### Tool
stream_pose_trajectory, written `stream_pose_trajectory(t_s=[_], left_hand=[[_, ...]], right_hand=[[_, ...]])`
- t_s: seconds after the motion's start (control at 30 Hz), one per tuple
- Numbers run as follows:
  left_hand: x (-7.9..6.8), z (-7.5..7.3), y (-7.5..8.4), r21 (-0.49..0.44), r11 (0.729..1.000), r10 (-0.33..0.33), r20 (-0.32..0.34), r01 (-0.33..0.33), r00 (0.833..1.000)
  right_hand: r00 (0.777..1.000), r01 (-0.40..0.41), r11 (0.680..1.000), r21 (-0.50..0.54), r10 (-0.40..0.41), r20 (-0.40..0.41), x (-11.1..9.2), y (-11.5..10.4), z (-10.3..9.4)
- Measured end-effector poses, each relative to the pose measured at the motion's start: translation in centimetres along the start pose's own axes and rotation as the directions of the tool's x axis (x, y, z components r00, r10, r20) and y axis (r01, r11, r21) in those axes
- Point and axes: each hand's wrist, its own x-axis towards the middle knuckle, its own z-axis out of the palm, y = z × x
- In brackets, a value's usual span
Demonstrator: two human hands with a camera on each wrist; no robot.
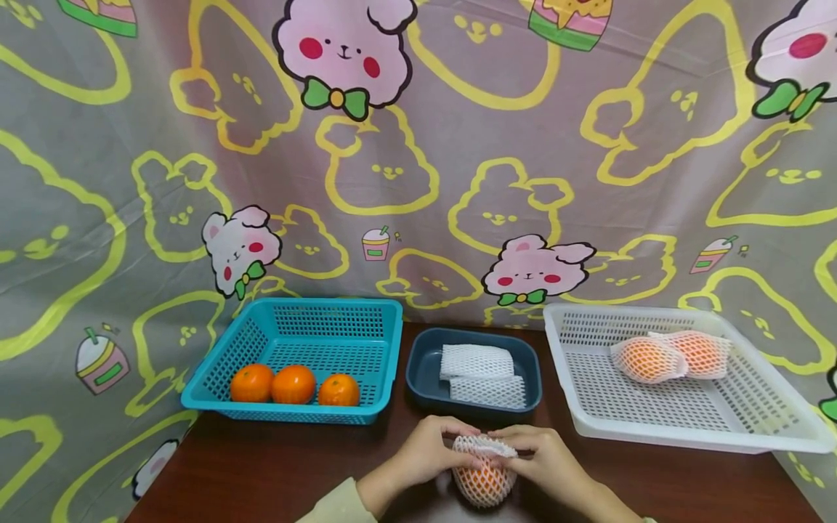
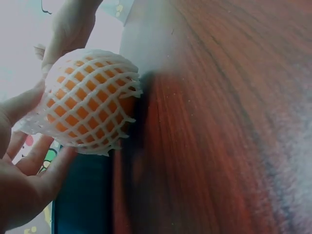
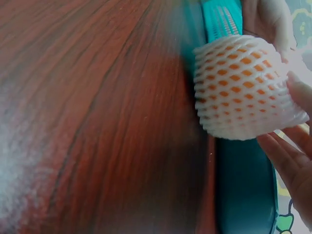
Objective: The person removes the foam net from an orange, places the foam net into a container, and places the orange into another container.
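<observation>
Between both hands, near the table's front, is an orange (image 1: pixel 484 485) inside a white foam net sleeve (image 2: pixel 92 105). The left hand (image 1: pixel 428 452) pinches the sleeve's upper edge from the left, thumb in front and fingers behind. From the other side the right hand (image 1: pixel 548 459) pinches the same edge, its thumb low across the front. The net (image 3: pixel 239 87) stretches over most of the fruit, and its loose end gathers at the fingers. In the left wrist view a bit of bare orange peel shows at the end away from the hands.
A teal basket (image 1: pixel 336 319) with three bare oranges (image 1: pixel 293 384) stands at the left. Behind the hands, a dark blue tray (image 1: pixel 418 388) holds white foam sleeves (image 1: pixel 477 361). At the right, a white basket (image 1: pixel 588 410) contains two sleeved oranges (image 1: pixel 647 359). A patterned cloth (image 1: pixel 418 181) hangs behind.
</observation>
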Motion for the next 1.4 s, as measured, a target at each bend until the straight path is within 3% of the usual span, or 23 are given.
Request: stream_pose_trajectory(t_s=[0.17, 0.47, 0.6, 0.73, 0.9, 1.17, 1.4], left_hand=[[-0.1, 0.2, 0.3, -0.026, 1.000, 0.008, -0.054, -0.009, 0.999], [0.0, 0.2, 0.6, 0.054, 0.998, 0.032, -0.098, -0.027, 0.995], [0.1, 0.2, 0.6, 0.083, 0.995, 0.064, -0.125, -0.054, 0.990], [0.2, 0.0, 0.5, 0.100, 0.992, 0.085, -0.136, -0.071, 0.987], [0.1, -0.3, 0.3, 0.133, 0.989, 0.078, -0.112, -0.062, 0.991], [-0.2, -0.9, 0.1, 0.225, 0.972, 0.059, 0.020, -0.061, 0.998], [-0.2, -0.8, 0.1, 0.154, 0.986, 0.074, -0.047, -0.065, 0.996]], right_hand=[[0.998, 0.032, 0.999, -0.038, -0.034, -0.049, 0.2, -0.2, 0.1], [0.991, 0.027, 0.996, -0.090, -0.038, -0.126, 0.2, -0.8, 0.3], [0.993, 0.010, 0.997, -0.072, -0.018, -0.114, 0.3, -0.9, 0.3], [0.999, -0.002, 0.997, -0.077, -0.002, -0.045, 0.4, -0.8, 0.3], [0.999, -0.006, 0.992, -0.129, 0.010, 0.034, 0.3, -0.5, 0.1], [0.998, -0.044, 0.992, -0.120, 0.048, 0.035, 0.4, -0.3, 0.0], [0.999, -0.036, 0.996, -0.078, 0.037, 0.001, 0.7, -0.7, 0.2]])
